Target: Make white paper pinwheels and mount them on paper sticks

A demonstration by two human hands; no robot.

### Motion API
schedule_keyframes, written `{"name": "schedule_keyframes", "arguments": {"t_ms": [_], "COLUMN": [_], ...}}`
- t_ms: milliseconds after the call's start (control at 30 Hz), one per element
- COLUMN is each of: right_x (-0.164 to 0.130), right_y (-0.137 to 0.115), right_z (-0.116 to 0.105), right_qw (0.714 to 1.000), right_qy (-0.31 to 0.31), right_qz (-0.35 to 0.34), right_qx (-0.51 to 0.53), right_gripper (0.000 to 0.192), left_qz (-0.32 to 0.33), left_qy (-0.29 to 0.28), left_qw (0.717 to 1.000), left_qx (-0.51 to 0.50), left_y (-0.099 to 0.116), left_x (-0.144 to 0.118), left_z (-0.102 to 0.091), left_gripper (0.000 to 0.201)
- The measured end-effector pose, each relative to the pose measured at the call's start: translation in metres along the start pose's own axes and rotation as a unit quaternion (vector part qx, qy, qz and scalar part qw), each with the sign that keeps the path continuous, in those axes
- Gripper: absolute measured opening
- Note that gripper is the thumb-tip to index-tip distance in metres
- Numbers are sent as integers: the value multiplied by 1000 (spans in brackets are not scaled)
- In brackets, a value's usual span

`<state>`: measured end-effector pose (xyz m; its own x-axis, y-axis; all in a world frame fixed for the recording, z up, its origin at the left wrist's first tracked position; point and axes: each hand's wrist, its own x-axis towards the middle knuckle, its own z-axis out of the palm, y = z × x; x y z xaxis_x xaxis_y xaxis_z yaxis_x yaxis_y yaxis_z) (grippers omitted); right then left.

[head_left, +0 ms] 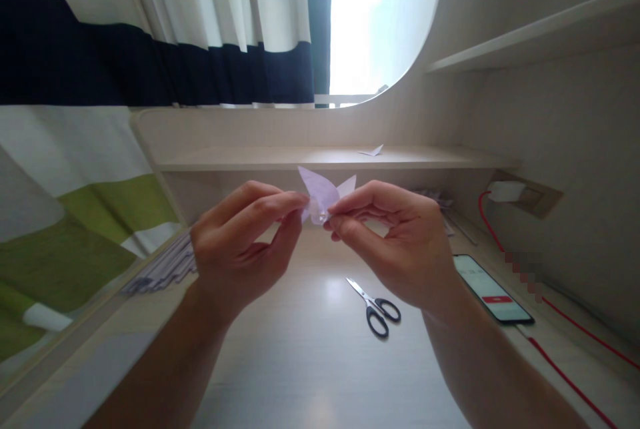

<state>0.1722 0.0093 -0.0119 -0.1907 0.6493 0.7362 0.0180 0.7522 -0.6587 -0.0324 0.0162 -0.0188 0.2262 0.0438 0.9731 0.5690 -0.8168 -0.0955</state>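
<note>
A small folded piece of pale lilac paper (320,192) is held up in the middle of the view, above the desk. Two pointed flaps rise from its top, and its lower part is bent into a rounded shape. My left hand (250,235) pinches its left side between thumb and forefinger. On the other side, my right hand (395,235) grips the lower right edge with thumb and fingertips. The fingers hide parts of the folds. Below the hands, scissors (373,305) with black handles lie on the desk.
A phone (493,289) with a red cable (570,375) lies at the right, near a white charger (506,191) in the wall socket. Stacked paper strips (165,265) sit at the left. Another folded paper (373,151) rests on the low shelf (280,157).
</note>
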Motion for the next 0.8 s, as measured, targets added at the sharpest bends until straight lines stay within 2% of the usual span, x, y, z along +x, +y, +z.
{"name": "schedule_keyframes", "arguments": {"t_ms": [200, 500, 800], "right_x": [0, -2, -3], "right_y": [1, 4, 2], "right_z": [1, 1, 2], "right_qw": [999, 986, 990], "right_qy": [1, 26, 36], "right_qz": [-8, -87, -84], "right_qx": [-39, -138, -105], "right_gripper": [13, 17, 15], "left_qz": [-4, -34, -111], "left_qy": [-7, -6, -8], "left_qw": [1000, 999, 987], "left_qx": [0, -13, -113], "left_y": [3, 11, 17], "left_x": [-1, -1, 0], "left_z": [3, 8, 7], "left_gripper": [39, 33, 32]}}
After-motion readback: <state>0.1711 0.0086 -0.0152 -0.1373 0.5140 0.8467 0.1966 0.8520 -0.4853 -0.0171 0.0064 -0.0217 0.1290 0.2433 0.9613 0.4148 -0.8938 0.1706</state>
